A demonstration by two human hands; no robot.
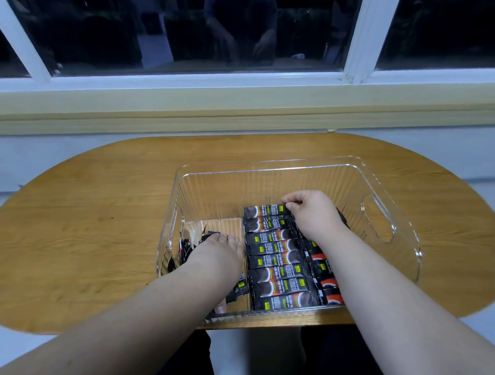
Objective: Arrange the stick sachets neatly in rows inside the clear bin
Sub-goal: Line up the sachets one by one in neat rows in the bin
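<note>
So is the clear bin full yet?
Partly full. The clear bin holds a row of sachets; bare floor shows beside it, loose sachets lie under the left hand.

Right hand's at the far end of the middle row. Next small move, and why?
Probably press the far sachet down flush against its neighbour and let go. The right hand pinches its right end, at the top of an otherwise tidy row, while the left hand rests on loose sachets at the left of the bin, not yet lined up.
</note>
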